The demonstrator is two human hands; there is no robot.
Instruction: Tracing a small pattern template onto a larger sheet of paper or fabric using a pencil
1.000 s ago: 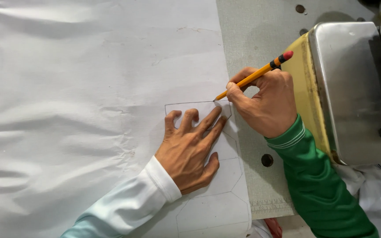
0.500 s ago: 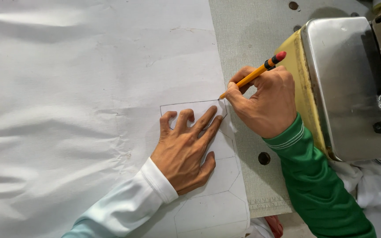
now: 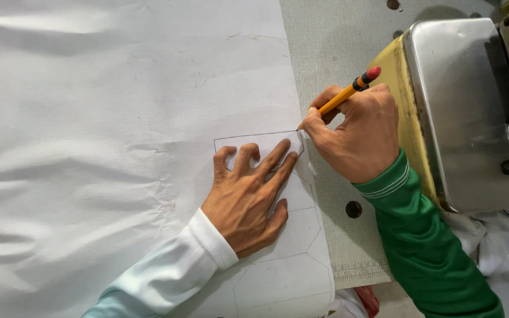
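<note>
My left hand (image 3: 247,197) lies flat with fingers spread on a clear pocket-shaped template (image 3: 266,141) that rests on white fabric (image 3: 107,118). My right hand (image 3: 357,132) grips a yellow pencil (image 3: 349,91) with a red eraser end. The pencil tip touches the fabric at the template's upper right corner. Traced pocket outlines (image 3: 278,277) show on the fabric below my left hand.
A sewing machine (image 3: 466,112) with a yellow body and a metal plate stands at the right. The grey table surface (image 3: 337,47) has small holes and a printed ruler strip (image 3: 360,274) at its near edge. More white cloth (image 3: 502,241) lies at the lower right.
Both hands have stayed at the template while the view shifted slightly. The pencil tip has moved a little along the template's right corner.
</note>
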